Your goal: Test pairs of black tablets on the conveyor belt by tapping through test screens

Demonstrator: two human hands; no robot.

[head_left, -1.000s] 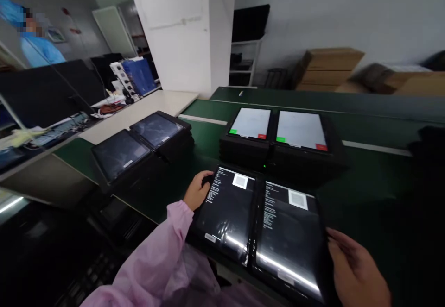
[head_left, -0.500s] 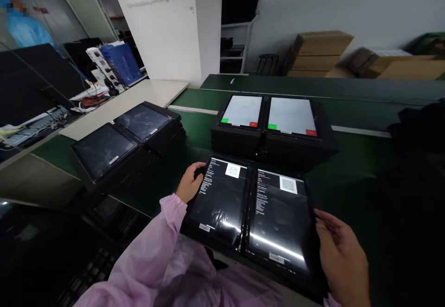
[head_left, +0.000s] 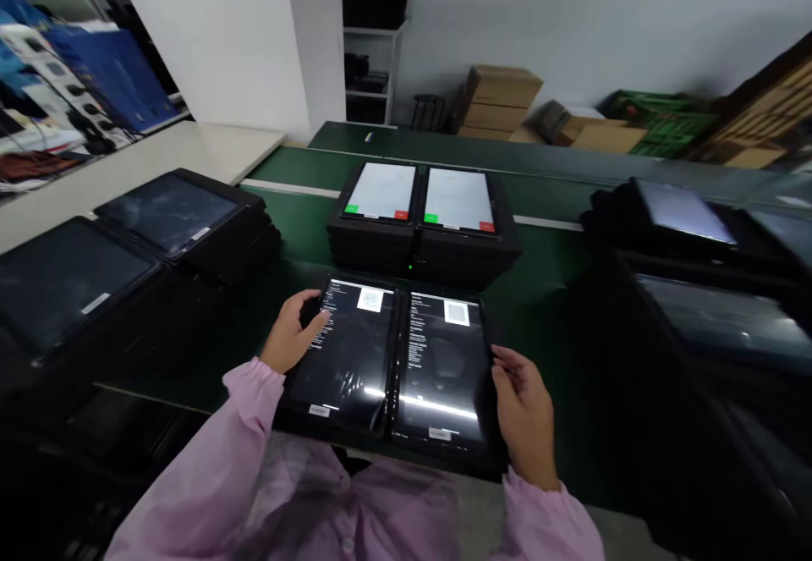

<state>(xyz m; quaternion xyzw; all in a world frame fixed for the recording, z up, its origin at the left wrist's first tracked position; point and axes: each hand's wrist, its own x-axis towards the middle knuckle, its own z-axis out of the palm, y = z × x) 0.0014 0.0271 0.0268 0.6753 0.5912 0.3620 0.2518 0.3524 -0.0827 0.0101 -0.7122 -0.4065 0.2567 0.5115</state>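
Observation:
A black tray (head_left: 393, 451) with two tablets side by side lies at the table's near edge. The left tablet (head_left: 346, 366) and the right tablet (head_left: 441, 383) show dark screens with white text and a QR code. My left hand (head_left: 295, 332) grips the tray's left side, its thumb over the left tablet's edge. On the right side, my right hand (head_left: 523, 409) holds the tray's edge with bent fingers. Just beyond stands a stack of black trays (head_left: 374, 244), topped by two tablets (head_left: 386, 189) with white screens and green and red boxes.
Stacked trays with dark tablets (head_left: 171, 210) stand at the left, and more tablets (head_left: 685, 210) on black trays at the right. Behind the green table (head_left: 545, 269) are a pillar (head_left: 222, 45), cardboard boxes (head_left: 498, 100) and a stool (head_left: 428, 108).
The view has turned right, bringing the right-hand tablet stacks into sight. Both hands still hold the tray, and my left thumb now reaches further over the left tablet's edge.

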